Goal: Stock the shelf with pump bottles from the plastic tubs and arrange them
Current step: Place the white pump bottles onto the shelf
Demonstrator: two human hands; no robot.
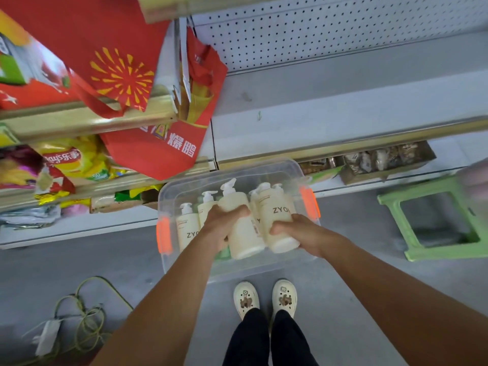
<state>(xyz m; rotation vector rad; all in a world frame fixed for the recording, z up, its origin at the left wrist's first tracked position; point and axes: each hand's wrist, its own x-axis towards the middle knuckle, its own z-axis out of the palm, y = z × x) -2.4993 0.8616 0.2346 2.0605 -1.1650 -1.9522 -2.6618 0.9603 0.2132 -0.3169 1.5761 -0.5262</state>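
Our left hand (220, 225) and right hand (303, 237) each grip cream pump bottles (244, 228) above the clear tub (169, 196) holding more bottles (187, 231), a green stool (435, 223) beside it, the grey shelf (343, 101) beyond.

the cream pump bottle (277, 220) in the right hand (309, 236) reads "zyo", its last letters hidden; a second bottle (188, 228) in the clear tub (169, 262) shows the same. a yellow chip bag (76, 159) reads "lay's 乐事". white characters, possibly "爆鹏", cross a red bag (158, 151).
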